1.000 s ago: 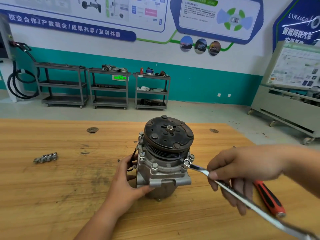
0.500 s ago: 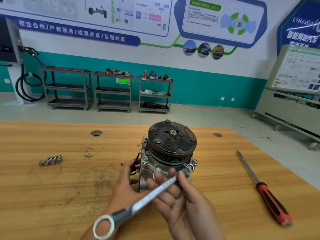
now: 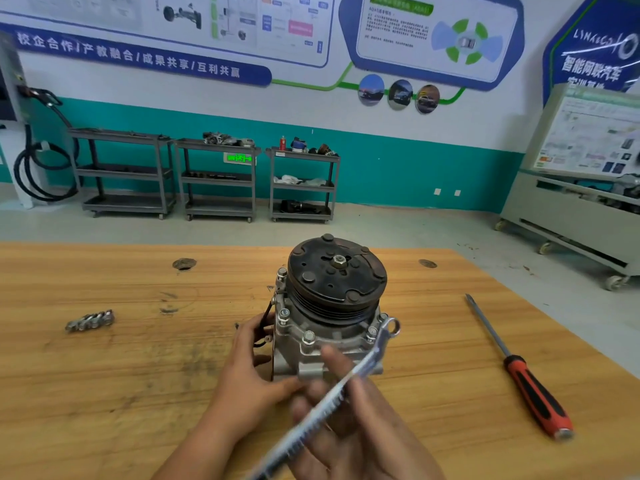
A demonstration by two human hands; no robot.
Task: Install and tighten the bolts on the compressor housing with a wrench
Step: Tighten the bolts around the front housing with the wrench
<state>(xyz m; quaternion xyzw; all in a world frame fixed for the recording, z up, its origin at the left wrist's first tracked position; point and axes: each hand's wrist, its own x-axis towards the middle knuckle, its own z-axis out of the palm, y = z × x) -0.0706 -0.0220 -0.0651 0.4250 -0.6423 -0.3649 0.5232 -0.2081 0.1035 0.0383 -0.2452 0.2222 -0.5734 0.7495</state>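
A grey compressor (image 3: 325, 341) with a black pulley (image 3: 337, 278) stands on the wooden table (image 3: 104, 393). Several bolts (image 3: 308, 337) sit around its housing flange. My left hand (image 3: 249, 368) grips the housing's left side. My right hand (image 3: 349, 431), blurred by motion, holds a silver wrench (image 3: 367, 365) by its shaft. The wrench's ring end is at the front right corner of the flange, beside a bolt (image 3: 372, 331) there. I cannot tell if the ring sits on a bolt.
A red and black screwdriver (image 3: 519, 368) lies on the table to the right. A small cluster of metal parts (image 3: 90, 320) lies at the left. Two holes (image 3: 184, 264) mark the tabletop. Grey shelf carts (image 3: 218, 178) stand by the far wall.
The wrench swung from pointing lower right to pointing lower left, toward me. My right hand moved from the right side to in front of the compressor. The left hand kept its hold.
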